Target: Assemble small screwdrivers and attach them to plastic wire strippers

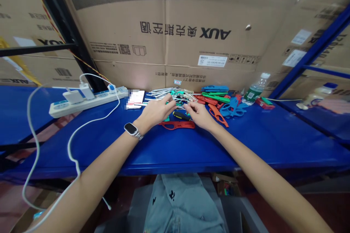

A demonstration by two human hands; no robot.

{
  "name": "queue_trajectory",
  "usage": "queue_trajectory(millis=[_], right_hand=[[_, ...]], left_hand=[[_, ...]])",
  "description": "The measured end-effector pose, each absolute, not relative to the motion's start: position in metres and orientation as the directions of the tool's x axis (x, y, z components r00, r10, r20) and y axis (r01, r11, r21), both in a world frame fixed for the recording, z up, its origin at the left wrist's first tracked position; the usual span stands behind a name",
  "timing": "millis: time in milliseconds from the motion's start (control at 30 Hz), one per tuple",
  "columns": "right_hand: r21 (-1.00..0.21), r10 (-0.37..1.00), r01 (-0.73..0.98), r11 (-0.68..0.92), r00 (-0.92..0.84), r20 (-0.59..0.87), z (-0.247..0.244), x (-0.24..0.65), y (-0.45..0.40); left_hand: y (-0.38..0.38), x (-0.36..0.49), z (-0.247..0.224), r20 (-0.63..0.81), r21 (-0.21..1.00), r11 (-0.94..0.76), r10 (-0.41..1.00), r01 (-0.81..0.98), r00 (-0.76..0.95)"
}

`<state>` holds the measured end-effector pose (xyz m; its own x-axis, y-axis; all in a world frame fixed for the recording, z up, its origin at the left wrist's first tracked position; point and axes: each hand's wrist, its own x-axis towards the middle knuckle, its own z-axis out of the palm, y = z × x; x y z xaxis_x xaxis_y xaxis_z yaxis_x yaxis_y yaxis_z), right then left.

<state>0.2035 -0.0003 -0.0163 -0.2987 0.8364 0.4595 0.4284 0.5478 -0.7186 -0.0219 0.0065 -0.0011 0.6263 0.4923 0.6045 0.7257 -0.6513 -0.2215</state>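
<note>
Fingers of the left hand (158,111) and right hand (200,115) are curled close to the slim metal rods (159,93), heaped toward the back of the blue tabletop (169,153); we cannot tell whether the fingers clamp anything. We judge the rods light, stiff and slick: pinch mid-shaft. The nearer red plastic handle (186,125) should be rigid; grip its solid end.

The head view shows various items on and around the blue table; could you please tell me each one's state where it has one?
Left hand: fingers bent, grip unclear
Right hand: fingers bent, grip unclear
Silver rods: loosely heaped
Yellow-and-black handle: lying down
Front red piece: lying down
Power strip: plugs inserted
Green-labelled bottle: capped
Watch: worn, screen dark
AUX carton: printing upside down
</note>
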Motion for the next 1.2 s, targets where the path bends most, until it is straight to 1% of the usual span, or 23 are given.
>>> queue_trajectory(millis=[167, 367, 433, 533, 667, 933, 1100, 1200], right_hand=[[-0.73, 0.851, 0.437, 0.525, -0.273, 0.449, -0.016, 0.207, 0.001], [-0.731, 0.831, 0.397, 0.556, -0.242, 0.501, -0.013, 0.205, -0.002], [-0.729, 0.825, 0.389, 0.564, -0.233, 0.514, -0.013, 0.205, -0.001], [-0.731, 0.829, 0.392, 0.558, -0.231, 0.509, -0.014, 0.205, 0.001], [-0.732, 0.829, 0.391, 0.558, -0.233, 0.508, -0.016, 0.207, 0.003], [-0.715, 0.831, 0.424, 0.556, -0.291, 0.473, -0.014, 0.21, 0.001], [-0.706, 0.831, 0.439, 0.556, -0.319, 0.456, -0.012, 0.208, -0.003], [-0.697, 0.816, 0.426, 0.577, -0.322, 0.479, -0.012, 0.207, -0.004]], left_hand=[[0.01, -0.023, 0.0, 0.605, -0.194, -0.735, 0.432, 0.65, 0.669], [0.016, -0.025, -0.005, 0.644, -0.072, -0.794, 0.426, 0.604, 0.636], [0.016, -0.025, -0.006, 0.661, -0.055, -0.803, 0.416, 0.594, 0.624], [0.017, -0.025, -0.008, 0.678, -0.071, -0.799, 0.401, 0.597, 0.617], [0.016, -0.026, -0.005, 0.668, -0.131, -0.764, 0.403, 0.632, 0.626], [0.008, -0.024, 0.002, 0.659, -0.208, -0.704, 0.412, 0.679, 0.629], [0.006, -0.022, 0.002, 0.666, -0.186, -0.697, 0.429, 0.693, 0.61], [0.007, -0.021, 0.002, 0.653, -0.171, -0.712, 0.436, 0.681, 0.62]])
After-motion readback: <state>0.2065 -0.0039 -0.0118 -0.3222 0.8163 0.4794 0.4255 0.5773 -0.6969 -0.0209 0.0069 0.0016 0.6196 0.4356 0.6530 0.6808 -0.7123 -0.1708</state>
